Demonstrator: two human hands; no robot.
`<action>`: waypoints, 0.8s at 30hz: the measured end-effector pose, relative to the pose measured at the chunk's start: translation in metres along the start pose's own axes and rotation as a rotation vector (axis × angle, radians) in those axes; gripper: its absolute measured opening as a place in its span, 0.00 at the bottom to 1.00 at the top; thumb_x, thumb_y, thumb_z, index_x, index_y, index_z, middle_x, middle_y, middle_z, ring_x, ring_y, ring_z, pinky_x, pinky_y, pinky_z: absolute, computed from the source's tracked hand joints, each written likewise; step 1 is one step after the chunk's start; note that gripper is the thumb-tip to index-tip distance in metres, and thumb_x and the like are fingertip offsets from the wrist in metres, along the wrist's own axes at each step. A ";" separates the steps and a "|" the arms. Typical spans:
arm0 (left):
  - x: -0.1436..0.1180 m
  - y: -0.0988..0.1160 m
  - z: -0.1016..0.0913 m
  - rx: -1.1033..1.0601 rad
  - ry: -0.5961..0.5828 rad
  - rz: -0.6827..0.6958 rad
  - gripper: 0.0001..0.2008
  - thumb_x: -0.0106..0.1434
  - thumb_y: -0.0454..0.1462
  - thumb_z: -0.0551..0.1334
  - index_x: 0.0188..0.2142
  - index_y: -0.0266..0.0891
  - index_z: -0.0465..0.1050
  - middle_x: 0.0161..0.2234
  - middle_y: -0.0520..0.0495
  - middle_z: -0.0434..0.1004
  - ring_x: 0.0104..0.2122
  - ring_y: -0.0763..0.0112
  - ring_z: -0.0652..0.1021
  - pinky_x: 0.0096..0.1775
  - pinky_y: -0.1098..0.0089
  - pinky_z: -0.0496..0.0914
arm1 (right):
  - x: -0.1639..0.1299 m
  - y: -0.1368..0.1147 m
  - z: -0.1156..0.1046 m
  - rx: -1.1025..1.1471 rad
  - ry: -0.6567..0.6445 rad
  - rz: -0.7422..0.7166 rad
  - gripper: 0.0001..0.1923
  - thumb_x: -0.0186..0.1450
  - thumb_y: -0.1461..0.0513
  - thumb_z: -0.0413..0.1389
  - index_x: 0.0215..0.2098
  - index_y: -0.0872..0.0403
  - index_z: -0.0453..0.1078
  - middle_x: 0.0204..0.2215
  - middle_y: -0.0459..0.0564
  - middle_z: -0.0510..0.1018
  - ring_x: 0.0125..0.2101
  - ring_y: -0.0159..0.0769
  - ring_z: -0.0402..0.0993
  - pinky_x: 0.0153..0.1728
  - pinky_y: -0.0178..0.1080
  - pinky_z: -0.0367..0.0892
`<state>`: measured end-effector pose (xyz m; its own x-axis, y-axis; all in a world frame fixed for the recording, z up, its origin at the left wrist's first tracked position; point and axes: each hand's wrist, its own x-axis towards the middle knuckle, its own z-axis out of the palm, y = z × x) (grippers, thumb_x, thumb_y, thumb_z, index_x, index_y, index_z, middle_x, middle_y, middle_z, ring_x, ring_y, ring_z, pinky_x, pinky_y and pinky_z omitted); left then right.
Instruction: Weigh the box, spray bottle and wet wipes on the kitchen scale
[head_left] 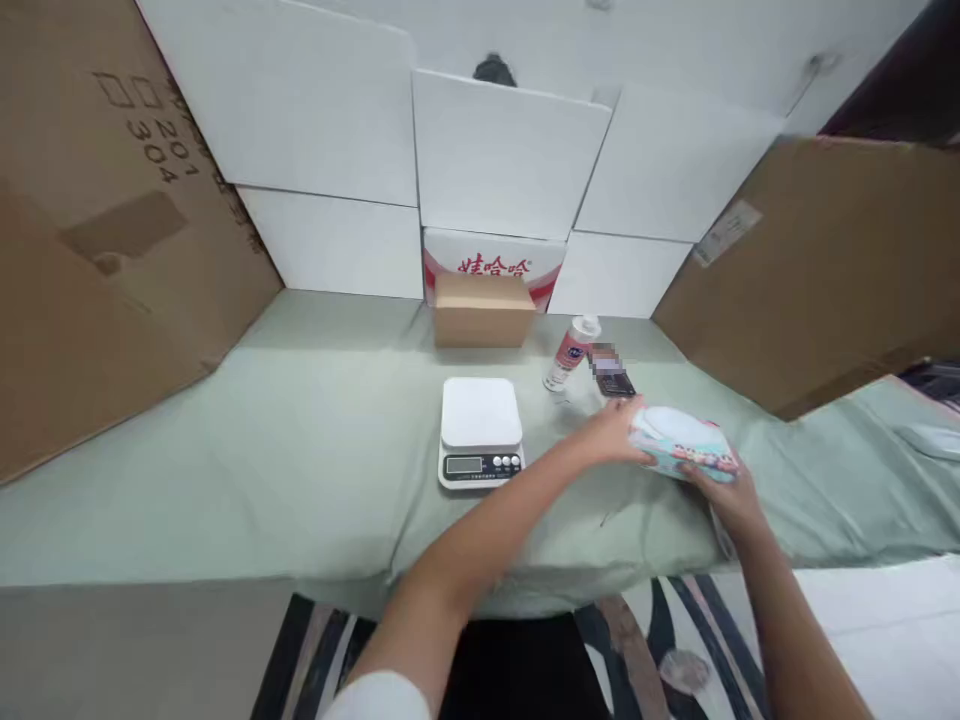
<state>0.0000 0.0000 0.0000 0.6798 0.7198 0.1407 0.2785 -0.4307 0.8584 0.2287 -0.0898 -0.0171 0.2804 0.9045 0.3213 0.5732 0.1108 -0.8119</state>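
Over the right side of the table, my left hand [619,432] grips the near left end of a wipes pack [679,440]. Its wrapping is light blue and pink, with a white oval on top. My right hand [727,490] is closed round the pack's other end, so both hands hold it at once. Left of the pack stands a white kitchen scale [481,412] with a bare platform and a dark button panel. Just behind my left hand is a flat dark item [615,383], partly blurred out. Beside it a white bottle with a pink label [571,352] stands upright.
A small brown carton [484,312] sits at the back before a white box with red lettering [495,255]. Large cardboard panels [97,250] flank the table at left and right [817,270]. A pale green cloth [300,450] covers the tabletop.
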 end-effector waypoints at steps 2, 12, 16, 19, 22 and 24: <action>-0.027 0.001 -0.018 -0.012 0.058 0.064 0.59 0.51 0.46 0.79 0.75 0.38 0.51 0.69 0.29 0.62 0.69 0.43 0.67 0.68 0.47 0.66 | -0.005 -0.014 0.007 0.014 -0.031 -0.054 0.49 0.54 0.45 0.73 0.68 0.51 0.67 0.63 0.60 0.76 0.65 0.65 0.71 0.70 0.67 0.60; -0.176 -0.045 -0.179 0.200 0.533 0.411 0.49 0.55 0.55 0.76 0.70 0.43 0.63 0.68 0.32 0.67 0.68 0.45 0.70 0.64 0.51 0.73 | 0.012 -0.119 0.189 0.275 -0.185 -0.504 0.61 0.57 0.39 0.70 0.78 0.45 0.48 0.77 0.58 0.52 0.74 0.60 0.55 0.72 0.62 0.58; -0.200 -0.074 -0.201 0.233 0.683 0.352 0.47 0.54 0.53 0.77 0.68 0.40 0.66 0.66 0.30 0.71 0.65 0.46 0.74 0.59 0.55 0.77 | 0.021 -0.139 0.240 0.305 -0.248 -0.543 0.56 0.59 0.40 0.69 0.76 0.49 0.53 0.71 0.61 0.64 0.70 0.59 0.64 0.70 0.60 0.63; -0.207 -0.084 -0.198 0.248 0.682 0.317 0.47 0.52 0.54 0.78 0.66 0.40 0.68 0.64 0.30 0.72 0.64 0.46 0.75 0.59 0.55 0.76 | 0.018 -0.136 0.245 0.294 -0.274 -0.582 0.52 0.60 0.40 0.69 0.74 0.50 0.57 0.66 0.61 0.70 0.66 0.58 0.69 0.67 0.60 0.66; -0.207 -0.087 -0.192 0.248 0.645 0.289 0.46 0.53 0.55 0.77 0.65 0.40 0.68 0.62 0.32 0.73 0.62 0.48 0.76 0.58 0.54 0.76 | 0.012 -0.129 0.239 0.240 -0.264 -0.577 0.50 0.61 0.40 0.68 0.73 0.50 0.59 0.63 0.61 0.72 0.63 0.59 0.70 0.65 0.60 0.67; -0.205 -0.088 -0.189 0.250 0.616 0.280 0.45 0.53 0.55 0.77 0.65 0.40 0.68 0.60 0.32 0.74 0.60 0.49 0.77 0.57 0.54 0.76 | 0.009 -0.125 0.235 0.201 -0.260 -0.570 0.50 0.61 0.40 0.68 0.72 0.51 0.60 0.61 0.62 0.73 0.62 0.59 0.72 0.63 0.60 0.69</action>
<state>-0.2923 -0.0068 -0.0116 0.2630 0.7085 0.6549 0.3469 -0.7028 0.6211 -0.0211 0.0014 -0.0271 -0.2342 0.7489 0.6199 0.4151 0.6536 -0.6328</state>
